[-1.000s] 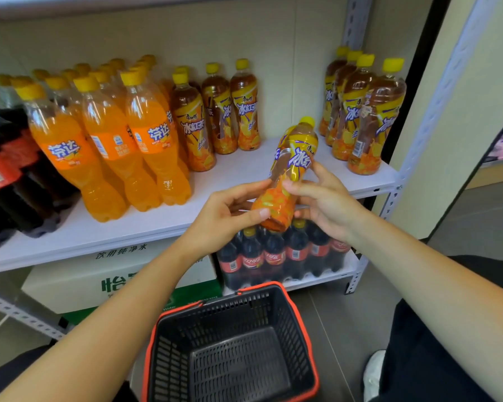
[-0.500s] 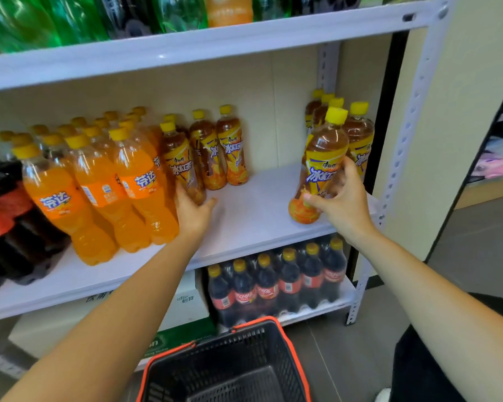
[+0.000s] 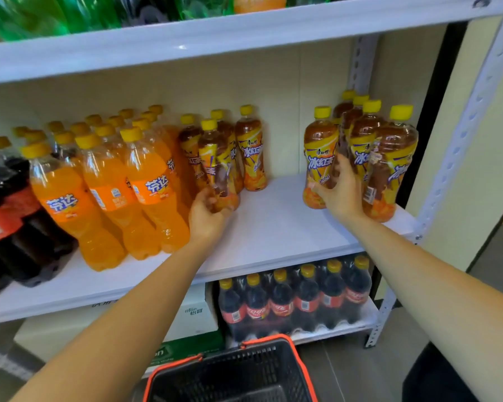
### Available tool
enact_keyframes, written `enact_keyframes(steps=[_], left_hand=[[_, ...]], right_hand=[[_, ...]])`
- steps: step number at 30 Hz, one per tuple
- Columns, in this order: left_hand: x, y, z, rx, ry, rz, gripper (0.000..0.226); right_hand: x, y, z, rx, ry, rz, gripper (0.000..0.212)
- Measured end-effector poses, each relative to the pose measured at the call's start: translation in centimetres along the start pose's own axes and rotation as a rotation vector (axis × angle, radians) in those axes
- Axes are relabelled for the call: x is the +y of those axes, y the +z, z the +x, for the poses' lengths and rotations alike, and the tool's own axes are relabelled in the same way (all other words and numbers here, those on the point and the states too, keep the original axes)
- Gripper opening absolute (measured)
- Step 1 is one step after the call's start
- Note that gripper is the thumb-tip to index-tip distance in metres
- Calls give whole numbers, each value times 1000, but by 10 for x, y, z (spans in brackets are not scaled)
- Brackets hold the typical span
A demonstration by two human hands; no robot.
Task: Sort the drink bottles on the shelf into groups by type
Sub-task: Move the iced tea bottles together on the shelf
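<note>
Two grips at once on the middle shelf [image 3: 273, 227]: my left hand [image 3: 206, 211] curls round the lower body of the front tea bottle [image 3: 217, 163], which stands in the small tea group just beside the orange soda bottles [image 3: 108, 192]. My right hand [image 3: 341, 192] wraps the waist of the end tea bottle [image 3: 320, 158], upright at the left edge of the tea cluster [image 3: 389, 163] by the right-hand post and touching its neighbours. Bare white board lies between the two tea groups.

Both bottles look full, so I judge them moderately heavy for one hand each and inclined to tip if taken high. The thin plastic walls should give a little under a squeeze. The glossy sleeve labels look slick, so a firm wrap low on the body seems safer than a pinch at the yellow cap. Whether either base sits flat on the board I cannot tell.

Neighbours stand close on both sides, so a careless lift could knock one over. Cola bottles [image 3: 296, 300] sit on the shelf below, and a black basket [image 3: 235, 369] waits at my feet.
</note>
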State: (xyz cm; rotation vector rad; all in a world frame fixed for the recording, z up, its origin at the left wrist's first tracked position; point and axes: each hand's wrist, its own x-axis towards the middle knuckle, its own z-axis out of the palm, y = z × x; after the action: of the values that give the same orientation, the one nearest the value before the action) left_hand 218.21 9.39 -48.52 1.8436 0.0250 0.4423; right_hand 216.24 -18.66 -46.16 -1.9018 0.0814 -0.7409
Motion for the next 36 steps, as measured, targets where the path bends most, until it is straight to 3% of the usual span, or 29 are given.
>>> enact_keyframes(steps=[4,7,11,15,28,36], left_hand=[[1,4,6,4,40,4,77],[5,7,16,-110,80,-19,86],[7,9,30,-122,129,146,64],[5,8,38,-78,168,280,57],[-13,10,35,-82,131,71,47],[-5,14,35,-140,200,8,72]], right_hand=[[15,8,-4,-2,35,-143,75],[20,9,3,-48,72,-155,74],[19,16,20,-56,101,-269,65],[20,34,38,-16,159,-398,61],[34,66,86,61,268,-418,59],[38,59,88,-18,250,-302,68]])
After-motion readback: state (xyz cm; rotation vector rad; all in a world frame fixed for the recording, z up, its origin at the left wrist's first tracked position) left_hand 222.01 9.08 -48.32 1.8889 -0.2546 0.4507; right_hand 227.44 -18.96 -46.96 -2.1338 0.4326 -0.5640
